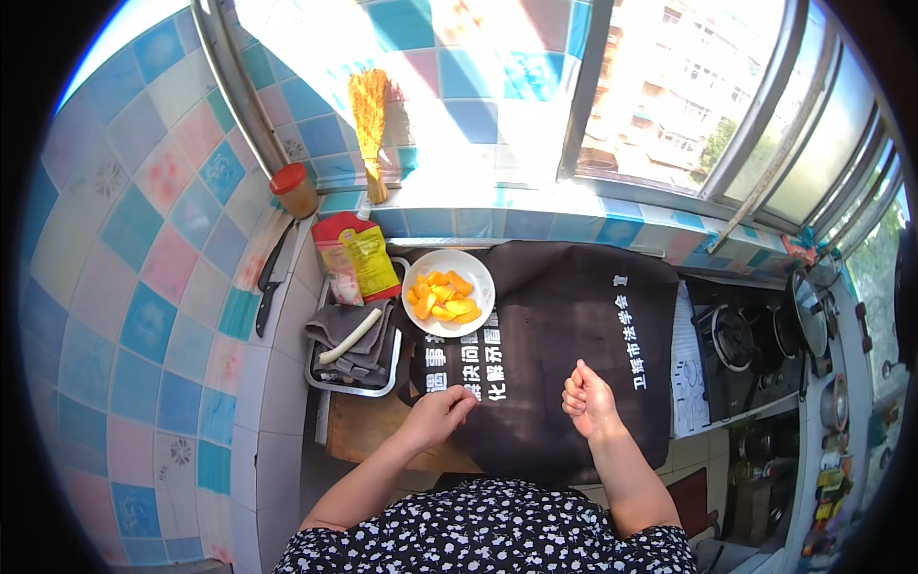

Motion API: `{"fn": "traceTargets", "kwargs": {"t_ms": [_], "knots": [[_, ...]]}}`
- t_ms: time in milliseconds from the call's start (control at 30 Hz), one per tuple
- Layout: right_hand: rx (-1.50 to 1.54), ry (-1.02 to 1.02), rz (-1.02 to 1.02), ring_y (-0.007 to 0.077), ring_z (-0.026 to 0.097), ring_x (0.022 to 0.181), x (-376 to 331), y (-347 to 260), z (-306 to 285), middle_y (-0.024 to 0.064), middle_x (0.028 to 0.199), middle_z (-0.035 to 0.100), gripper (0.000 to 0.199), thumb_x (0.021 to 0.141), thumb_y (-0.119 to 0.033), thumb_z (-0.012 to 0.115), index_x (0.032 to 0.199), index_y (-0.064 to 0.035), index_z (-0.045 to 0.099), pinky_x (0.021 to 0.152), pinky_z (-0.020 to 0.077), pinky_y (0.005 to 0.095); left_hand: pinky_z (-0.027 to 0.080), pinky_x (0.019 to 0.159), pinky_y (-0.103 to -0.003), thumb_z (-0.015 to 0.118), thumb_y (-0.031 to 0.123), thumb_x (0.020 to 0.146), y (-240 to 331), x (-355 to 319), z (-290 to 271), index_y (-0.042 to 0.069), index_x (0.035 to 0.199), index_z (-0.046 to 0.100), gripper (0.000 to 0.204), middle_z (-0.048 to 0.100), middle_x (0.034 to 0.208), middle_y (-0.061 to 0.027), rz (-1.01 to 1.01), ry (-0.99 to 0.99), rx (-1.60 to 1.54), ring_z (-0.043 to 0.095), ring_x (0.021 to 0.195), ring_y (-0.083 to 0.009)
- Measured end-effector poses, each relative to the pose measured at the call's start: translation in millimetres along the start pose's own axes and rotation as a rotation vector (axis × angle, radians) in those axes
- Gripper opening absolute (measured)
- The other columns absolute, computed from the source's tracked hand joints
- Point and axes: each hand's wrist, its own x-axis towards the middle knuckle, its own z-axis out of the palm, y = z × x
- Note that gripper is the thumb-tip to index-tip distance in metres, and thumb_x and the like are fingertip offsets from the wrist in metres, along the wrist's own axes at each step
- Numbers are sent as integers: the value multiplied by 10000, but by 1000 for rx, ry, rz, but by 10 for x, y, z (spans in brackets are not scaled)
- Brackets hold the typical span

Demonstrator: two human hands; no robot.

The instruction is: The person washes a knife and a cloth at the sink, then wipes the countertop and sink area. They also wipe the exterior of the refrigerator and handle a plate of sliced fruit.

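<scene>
The left hand (442, 413) pinches the black printed fabric apron (564, 335) with fingers together; the right hand (590, 400) is fisted, seemingly empty. A tug on the apron could tip the white round plate of orange slices (448, 293) resting at its edge.

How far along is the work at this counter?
Done: orange cut pieces sit piled on the white plate. In hand: left hand rests on the dark printed cloth spread over the counter; right hand is fisted just above it. What remains cannot be told.
</scene>
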Motion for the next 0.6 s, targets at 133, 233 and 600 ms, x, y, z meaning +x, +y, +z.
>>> {"fn": "traceTargets", "kwargs": {"t_ms": [133,233,600], "knots": [[-73,186,-136,68,337,452,-284,267,1,-21,574,398,308,973,-291,392,734,-104,440,424,291,202,426,560,-209,483,140,927,-51,200,530,47,1009,570,152,543,726,13,-65,-45,-500,511,631,-60],[-296,299,-304,132,496,908,-534,496,-84,56,1022,524,278,976,-303,383,1090,-67,476,766,418,264,432,862,-268,442,55,916,209,406,1008,27,1177,484,266,531,1117,-74,73,-75,-660,509,1042,-142],[374,635,-719,230,77,1391,-2394,142,-1492,109,1504,92,646,967,-423,302,1425,-21,90,1128,102,364,317,1019,-294,457,171,945,1472,-497,2935,-2,1316,410,412,473,1297,-107,213,-1099,-201,420,1216,-168]]}}
